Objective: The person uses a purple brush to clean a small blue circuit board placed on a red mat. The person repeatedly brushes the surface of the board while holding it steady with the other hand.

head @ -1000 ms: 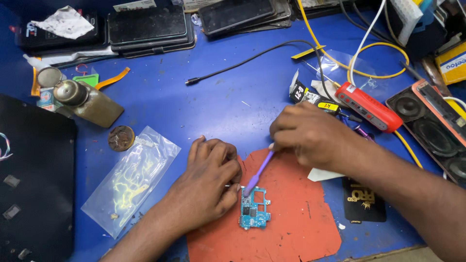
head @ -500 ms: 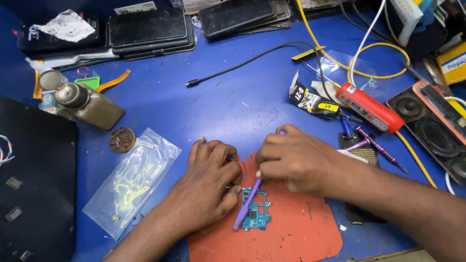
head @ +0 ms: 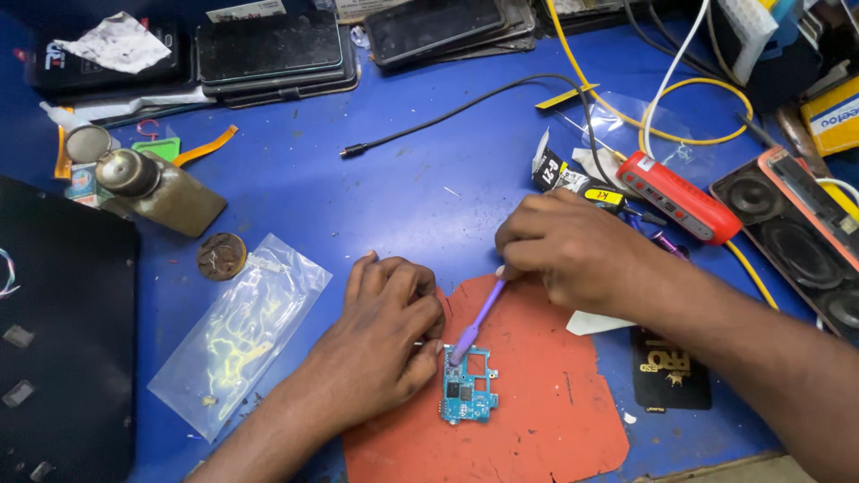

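A small blue circuit board lies on an orange-red mat at the front of the blue table. My left hand rests curled on the mat's left edge, its fingertips touching the board's left side. My right hand grips a thin purple tool. The tool slants down to the left, and its tip sits on the board's top edge.
A clear plastic bag and a round brown disc lie left of the mat. A brass-coloured bottle stands further left. Phones are stacked at the back. A red device, yellow cables and a speaker crowd the right.
My right hand first swung the purple tool low across the board, then drew back up to the right. The tool's tip now rests on the board's top edge. My left hand stayed put.
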